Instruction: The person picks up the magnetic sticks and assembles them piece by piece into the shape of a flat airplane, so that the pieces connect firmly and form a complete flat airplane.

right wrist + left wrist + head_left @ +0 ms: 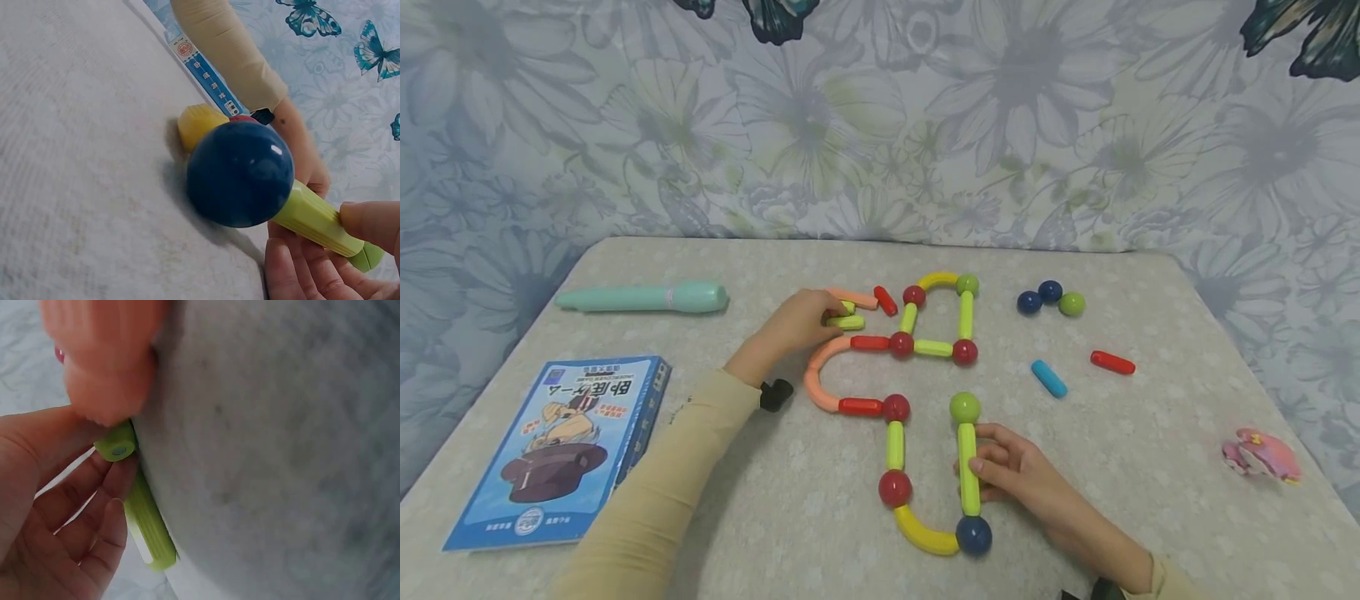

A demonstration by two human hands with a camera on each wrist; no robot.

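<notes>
My right hand [1030, 479] pinches a lime-green magnetic rod [967, 450] between thumb and fingers. That rod joins a green ball [965, 407] to a dark blue ball [240, 175]. From the blue ball a yellow curved rod [925, 535] runs to a red ball [895, 489]. At the far left of the figure, my left hand [797, 323] has thumb and fingers around a short green rod [117, 445]. Another green rod [150, 531] lies against its fingertips. An orange curved rod [109, 362] looms close to the left thumb.
Farther back, a loop of green rods [933, 348] and balls connects to the figure. Loose balls [1050, 291], a blue rod [1048, 378] and a red rod [1112, 362] lie to the right, near a pink toy [1262, 456]. Left are a boxed game [561, 450] and a mint-green cylinder [640, 297].
</notes>
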